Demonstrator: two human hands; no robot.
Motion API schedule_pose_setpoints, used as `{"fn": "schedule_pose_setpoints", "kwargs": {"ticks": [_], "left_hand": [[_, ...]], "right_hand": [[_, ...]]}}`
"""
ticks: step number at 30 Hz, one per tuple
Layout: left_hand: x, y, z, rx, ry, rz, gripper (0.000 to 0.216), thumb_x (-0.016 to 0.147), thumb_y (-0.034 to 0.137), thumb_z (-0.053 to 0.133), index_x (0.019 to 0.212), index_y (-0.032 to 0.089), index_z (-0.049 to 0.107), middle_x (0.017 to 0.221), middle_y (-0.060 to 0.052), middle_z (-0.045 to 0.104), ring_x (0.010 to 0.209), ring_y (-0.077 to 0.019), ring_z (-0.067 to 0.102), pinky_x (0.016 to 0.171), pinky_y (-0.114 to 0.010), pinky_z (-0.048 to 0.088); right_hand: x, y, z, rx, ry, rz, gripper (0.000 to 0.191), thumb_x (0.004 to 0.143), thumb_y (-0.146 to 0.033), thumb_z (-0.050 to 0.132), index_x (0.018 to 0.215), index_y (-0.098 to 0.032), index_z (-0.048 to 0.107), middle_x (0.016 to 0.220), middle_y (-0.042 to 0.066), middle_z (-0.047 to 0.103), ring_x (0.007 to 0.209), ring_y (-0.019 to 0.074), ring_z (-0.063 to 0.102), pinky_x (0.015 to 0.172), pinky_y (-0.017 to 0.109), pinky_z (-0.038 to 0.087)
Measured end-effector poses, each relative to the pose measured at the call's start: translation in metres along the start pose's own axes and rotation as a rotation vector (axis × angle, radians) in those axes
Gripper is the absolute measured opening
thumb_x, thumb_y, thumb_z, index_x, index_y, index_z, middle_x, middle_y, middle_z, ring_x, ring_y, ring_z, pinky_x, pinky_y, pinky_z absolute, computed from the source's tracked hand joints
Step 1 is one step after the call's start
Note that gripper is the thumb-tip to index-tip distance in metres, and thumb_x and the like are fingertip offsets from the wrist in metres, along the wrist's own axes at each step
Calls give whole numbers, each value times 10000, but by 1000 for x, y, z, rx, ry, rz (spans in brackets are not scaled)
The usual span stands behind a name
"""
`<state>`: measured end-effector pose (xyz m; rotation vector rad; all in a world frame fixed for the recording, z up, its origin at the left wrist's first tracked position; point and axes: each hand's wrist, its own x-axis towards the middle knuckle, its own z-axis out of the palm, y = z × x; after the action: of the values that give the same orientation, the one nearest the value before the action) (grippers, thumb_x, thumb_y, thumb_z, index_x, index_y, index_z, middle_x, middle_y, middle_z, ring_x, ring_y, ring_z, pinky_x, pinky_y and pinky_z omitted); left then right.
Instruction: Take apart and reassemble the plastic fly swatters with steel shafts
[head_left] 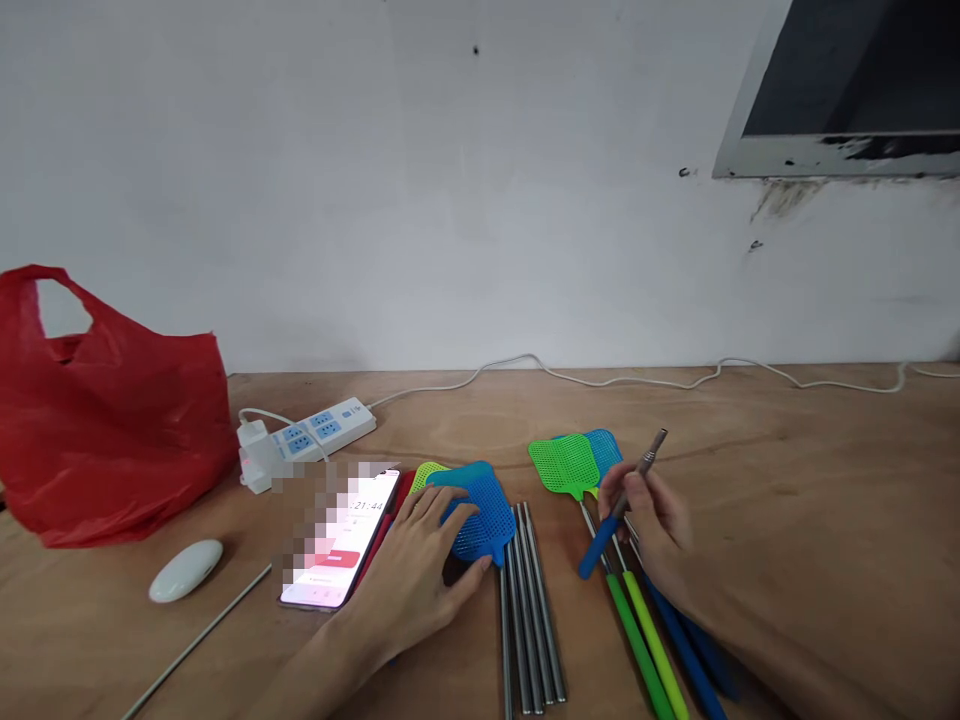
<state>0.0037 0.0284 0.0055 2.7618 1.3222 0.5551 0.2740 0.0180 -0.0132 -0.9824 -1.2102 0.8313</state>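
My left hand (420, 575) lies with fingers curled over a blue fly-swatter head (480, 510) that tops a small pile; a green head (427, 472) peeks out behind it. My right hand (649, 525) pinches a metal rod with a blue grip (622, 505), held tilted above the table. Beneath it lie assembled swatters: a green head (564, 464), a blue head (606, 450), green handles (645, 640) and blue handles (690, 660). Several bare metal rods (529, 610) lie between my hands.
A phone (341, 545) with a lit screen lies left of my left hand. Further left are a white oval mouse (185, 570), a white power strip (315, 432) with its cable, and a red plastic bag (105, 420). A white wall stands behind the wooden table (825, 450).
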Motion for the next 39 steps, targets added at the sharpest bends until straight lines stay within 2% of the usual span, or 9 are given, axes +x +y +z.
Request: {"fn": "schedule_pose_setpoints", "kwargs": {"ticks": [3,6,9,15,21,26,30,35,39], "left_hand": [[-1,-3,4,-24,-29,-36,427,855,407,644,1215,181,600,1351,-171,550,1263,-414,499,1012,-614,445],[-1,-5,6,-77,-63,-78,400,855,407,646,1195,202,594,1343,-157,556,1264,-404,505,1019,-604,446],[-1,-6,6,-128,-86,-111,374,866,392,637,1182,202,574,1341,-160,552,1265,-382,512,1030,-585,444],[-2,-8,8,-169,-85,-128,336,829,382,679,1085,197,564,1345,-175,539,1315,-391,459,1046,-583,425],[1,-5,5,-145,-63,-156,338,726,366,765,967,216,581,1254,-146,583,1270,-422,472,1014,-641,400],[1,-2,2,-220,-73,-180,353,680,301,782,955,228,573,1250,-118,564,1187,-383,532,963,-576,465],[0,-1,3,-267,-92,-184,422,646,251,785,1005,230,563,1303,-122,527,1223,-376,514,996,-566,452],[-1,-1,3,-336,-36,-182,519,641,260,812,1094,244,558,1389,-122,479,1265,-376,501,995,-556,472],[0,-5,3,-307,87,-242,635,693,361,809,1257,264,533,1467,-135,441,1381,-407,378,1063,-613,395]], "right_hand": [[-2,4,0,-129,-167,-24,288,979,-478,520,918,-209,603,668,-24,585,502,97,492,433,203,389],[-2,5,1,-248,-322,-40,298,1010,-439,466,915,-201,616,696,-9,603,527,103,509,465,221,394],[-2,5,3,-284,-378,-33,335,1019,-443,436,887,-197,621,691,-1,612,553,112,527,488,230,398],[0,3,4,-202,-324,63,339,1003,-487,450,888,-201,593,619,-35,565,489,105,455,453,239,339],[1,3,4,-171,-295,53,357,999,-503,450,879,-194,584,550,-56,509,510,117,442,517,257,346],[-1,4,8,-159,-288,84,380,996,-522,440,850,-194,566,517,-78,442,465,102,386,480,247,309],[-1,5,10,-115,-267,101,391,1002,-520,418,833,-194,553,524,-97,367,428,80,306,427,228,256],[0,6,10,-81,-266,209,364,955,-545,494,1060,-200,546,520,-113,432,352,64,309,353,198,249],[3,0,10,-31,-249,275,526,869,-574,598,1229,-206,493,590,-100,547,278,36,320,308,184,202]]}}
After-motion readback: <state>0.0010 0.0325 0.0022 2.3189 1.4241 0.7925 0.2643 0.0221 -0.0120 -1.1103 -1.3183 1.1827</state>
